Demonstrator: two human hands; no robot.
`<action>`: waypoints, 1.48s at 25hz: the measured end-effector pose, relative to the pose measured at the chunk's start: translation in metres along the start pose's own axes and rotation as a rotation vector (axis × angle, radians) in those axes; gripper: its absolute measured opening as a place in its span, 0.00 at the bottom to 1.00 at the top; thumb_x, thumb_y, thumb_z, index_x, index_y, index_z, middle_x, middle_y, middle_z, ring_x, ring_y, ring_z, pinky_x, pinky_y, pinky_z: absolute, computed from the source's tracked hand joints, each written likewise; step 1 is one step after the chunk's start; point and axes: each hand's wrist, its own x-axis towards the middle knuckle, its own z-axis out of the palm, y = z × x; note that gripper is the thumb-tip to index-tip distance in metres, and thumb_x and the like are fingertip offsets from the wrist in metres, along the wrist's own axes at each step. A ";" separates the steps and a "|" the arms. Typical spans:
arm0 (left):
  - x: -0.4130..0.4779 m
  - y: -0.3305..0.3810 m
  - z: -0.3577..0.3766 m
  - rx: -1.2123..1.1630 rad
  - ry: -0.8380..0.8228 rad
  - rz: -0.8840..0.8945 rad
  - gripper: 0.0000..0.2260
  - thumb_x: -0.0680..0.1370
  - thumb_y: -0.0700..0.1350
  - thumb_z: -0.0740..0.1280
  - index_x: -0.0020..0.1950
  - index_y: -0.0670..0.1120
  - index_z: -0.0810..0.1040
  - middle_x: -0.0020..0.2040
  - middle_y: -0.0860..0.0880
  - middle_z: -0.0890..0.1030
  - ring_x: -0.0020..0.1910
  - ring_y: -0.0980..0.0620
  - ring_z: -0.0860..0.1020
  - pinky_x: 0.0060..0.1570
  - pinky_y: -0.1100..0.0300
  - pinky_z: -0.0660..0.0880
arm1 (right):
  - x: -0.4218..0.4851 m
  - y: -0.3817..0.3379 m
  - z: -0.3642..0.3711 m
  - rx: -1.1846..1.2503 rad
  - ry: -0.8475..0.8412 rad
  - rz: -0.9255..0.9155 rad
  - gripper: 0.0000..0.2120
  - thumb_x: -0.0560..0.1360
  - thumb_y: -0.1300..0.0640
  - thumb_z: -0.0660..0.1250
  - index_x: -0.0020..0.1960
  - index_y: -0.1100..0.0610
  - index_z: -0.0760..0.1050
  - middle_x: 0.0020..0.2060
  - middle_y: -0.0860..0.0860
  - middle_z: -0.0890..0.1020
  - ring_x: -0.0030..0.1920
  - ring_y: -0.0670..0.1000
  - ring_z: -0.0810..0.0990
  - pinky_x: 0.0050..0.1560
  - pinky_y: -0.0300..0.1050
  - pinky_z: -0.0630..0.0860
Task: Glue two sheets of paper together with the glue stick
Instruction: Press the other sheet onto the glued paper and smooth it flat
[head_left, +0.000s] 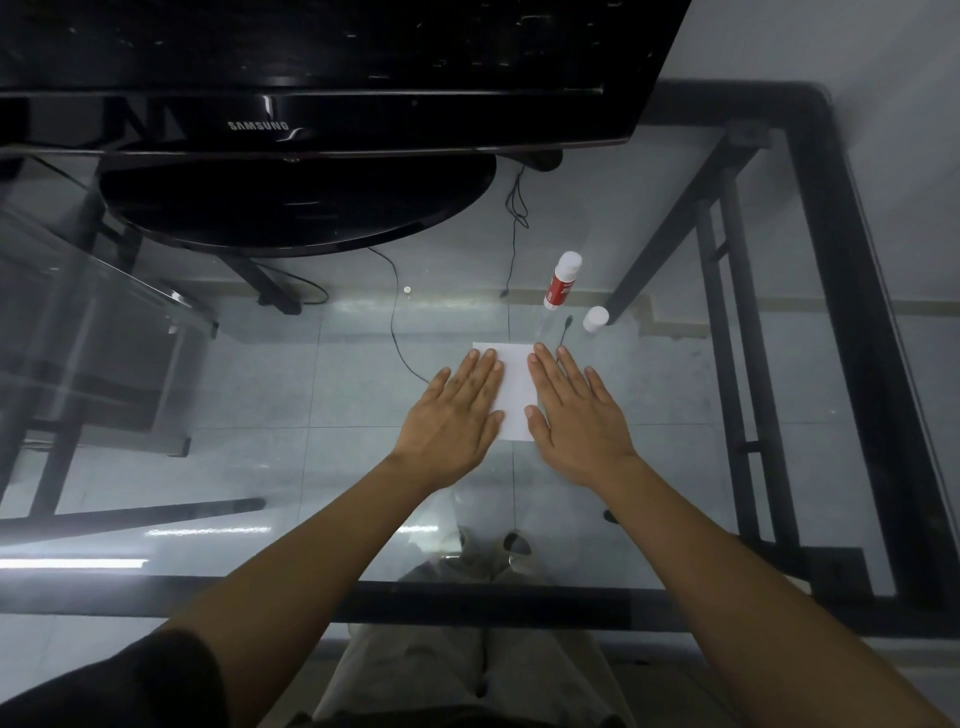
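White paper (514, 389) lies flat on the glass table, and I cannot tell whether it is one sheet or two stacked. My left hand (452, 415) presses flat on its left side, fingers straight and together. My right hand (576, 415) lies flat on its right side the same way. Both palms cover the paper's side edges. A red and white glue stick (562, 280) stands upright beyond the paper, to the right. Its white cap (595, 318) sits apart on the glass, just right of the stick.
A black monitor (311, 114) on a round stand (296, 208) fills the far left of the glass table (727, 415). The table's black frame runs along the near edge (467, 603) and the right side. Thin cables (400, 332) show through the glass.
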 end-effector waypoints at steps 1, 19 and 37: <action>0.002 -0.002 0.000 0.008 -0.015 0.015 0.25 0.80 0.55 0.41 0.72 0.46 0.37 0.77 0.46 0.45 0.71 0.53 0.36 0.69 0.55 0.38 | 0.000 0.000 0.000 -0.005 -0.002 -0.001 0.28 0.79 0.46 0.44 0.74 0.54 0.38 0.76 0.49 0.43 0.74 0.50 0.39 0.72 0.48 0.38; -0.001 -0.009 -0.002 -0.028 0.020 -0.066 0.25 0.81 0.53 0.47 0.75 0.42 0.49 0.76 0.44 0.52 0.74 0.48 0.45 0.70 0.52 0.44 | 0.002 -0.001 -0.002 -0.016 -0.029 0.011 0.28 0.79 0.45 0.43 0.74 0.53 0.37 0.76 0.50 0.42 0.75 0.52 0.38 0.73 0.51 0.40; 0.016 0.002 -0.036 -0.507 0.272 -0.147 0.17 0.75 0.44 0.66 0.62 0.41 0.71 0.61 0.41 0.73 0.60 0.44 0.70 0.58 0.57 0.67 | -0.014 0.018 -0.002 0.169 0.055 0.140 0.27 0.78 0.44 0.41 0.70 0.52 0.32 0.71 0.47 0.36 0.72 0.48 0.35 0.70 0.47 0.36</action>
